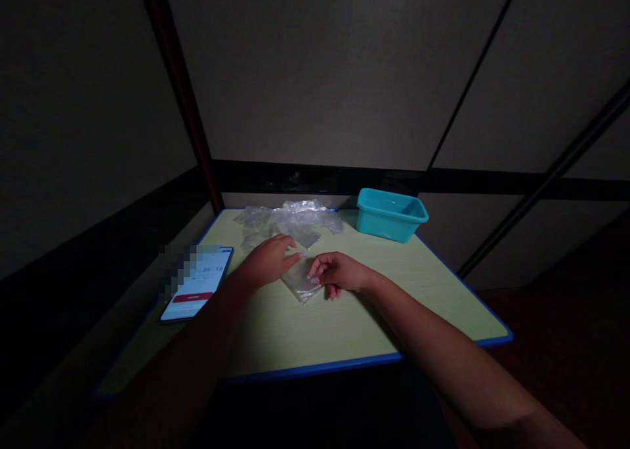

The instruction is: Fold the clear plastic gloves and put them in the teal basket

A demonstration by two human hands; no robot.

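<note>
A folded clear plastic bag (299, 279) lies flat on the table between my hands. My left hand (270, 260) rests over its upper left edge, thumb and fingers apart. At the bag's right side, my right hand (344, 273) has curled fingers, with thumb and forefinger pinched together on the plastic. Just beyond my hands is a loose pile of crumpled clear plastic bags (295, 218), some spread flat and overlapping. How many layers the near bag has cannot be made out.
A turquoise plastic basket (388, 222) stands at the table's back right corner. On the left lies a phone (201, 281) with a lit screen. The pale yellow table (315, 344) has a blue edge and sits against panelled walls. Light is dim.
</note>
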